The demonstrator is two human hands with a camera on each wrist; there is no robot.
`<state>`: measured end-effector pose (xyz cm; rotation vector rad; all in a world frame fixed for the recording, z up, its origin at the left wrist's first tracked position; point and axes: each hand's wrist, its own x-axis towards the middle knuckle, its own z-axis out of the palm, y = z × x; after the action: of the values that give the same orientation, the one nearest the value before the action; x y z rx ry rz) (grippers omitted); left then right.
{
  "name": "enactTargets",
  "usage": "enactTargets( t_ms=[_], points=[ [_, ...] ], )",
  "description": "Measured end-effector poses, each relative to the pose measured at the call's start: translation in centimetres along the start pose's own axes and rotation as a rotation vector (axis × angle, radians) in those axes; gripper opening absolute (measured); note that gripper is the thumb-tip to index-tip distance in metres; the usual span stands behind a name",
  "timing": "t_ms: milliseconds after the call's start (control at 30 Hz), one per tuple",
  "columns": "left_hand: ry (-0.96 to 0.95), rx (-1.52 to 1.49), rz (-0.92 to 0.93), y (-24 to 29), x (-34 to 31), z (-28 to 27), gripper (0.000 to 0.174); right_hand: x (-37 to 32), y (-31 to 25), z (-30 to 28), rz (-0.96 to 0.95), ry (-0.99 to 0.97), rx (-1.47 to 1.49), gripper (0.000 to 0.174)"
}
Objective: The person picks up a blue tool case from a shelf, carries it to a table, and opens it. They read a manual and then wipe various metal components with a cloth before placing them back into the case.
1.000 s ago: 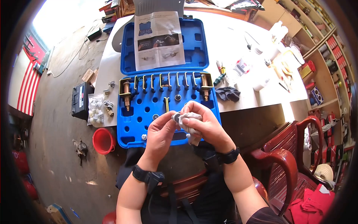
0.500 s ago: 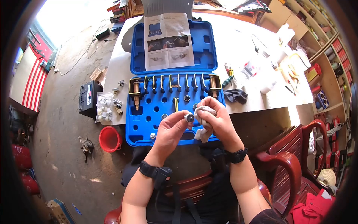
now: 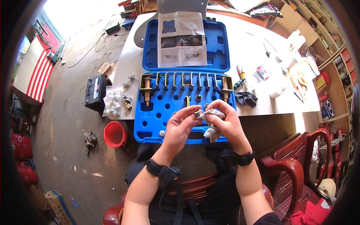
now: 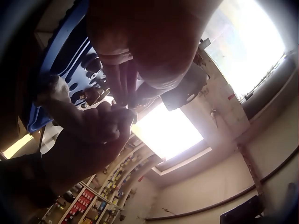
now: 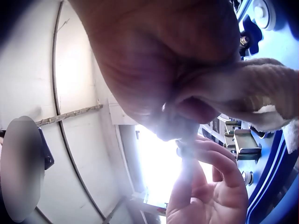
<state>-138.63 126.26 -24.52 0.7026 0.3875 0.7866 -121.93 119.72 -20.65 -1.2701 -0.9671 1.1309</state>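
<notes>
In the head view the left hand (image 3: 179, 129) pinches a small round metal fitting (image 3: 198, 113) between thumb and fingertips. The right hand (image 3: 229, 125) grips a crumpled whitish cloth (image 3: 212, 132), its fingertips right beside the fitting. Both hands are over the front of an open blue case (image 3: 152, 129), which holds hooked metal brackets and two brass-coloured threaded pieces (image 3: 147, 90). A small white-metal piece (image 3: 162, 133) lies at the case's front left. The right wrist view shows the cloth (image 5: 252, 91) hanging from the right hand (image 5: 163, 60); the wrist views hide most of the fitting.
A printed sheet (image 3: 182, 39) leans on the case lid. Left of the case lie a plastic bag of fittings (image 3: 112, 99) and a black battery (image 3: 96, 92). A red bucket (image 3: 115, 134) is on the floor. Right stand a dark cloth (image 3: 246, 98), screwdrivers and a wooden chair (image 3: 288, 165).
The fitting has turned in the left fingers, from its round end facing the camera to its side. The cloth parted from it, then came close again. The head view has shifted.
</notes>
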Motion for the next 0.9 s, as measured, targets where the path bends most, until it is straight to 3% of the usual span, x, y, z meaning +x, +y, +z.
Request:
enactTargets(
  t_ms=[233,433,900],
  points=[
    [0.018,-0.034,-0.014,-0.2,0.1,-0.4,0.02,-0.1,-0.4,-0.2,0.012,0.001,0.118,0.018],
    [-0.024,0.033,0.01,-0.2,-0.3,0.1,0.019,0.0,0.1,0.4,-0.034,-0.048,-0.042,0.031],
    [-0.165,-0.013,-0.022,0.7,0.2,-0.8,0.026,0.0,-0.1,-0.4,-0.077,-0.026,-0.02,0.018]
  ],
)
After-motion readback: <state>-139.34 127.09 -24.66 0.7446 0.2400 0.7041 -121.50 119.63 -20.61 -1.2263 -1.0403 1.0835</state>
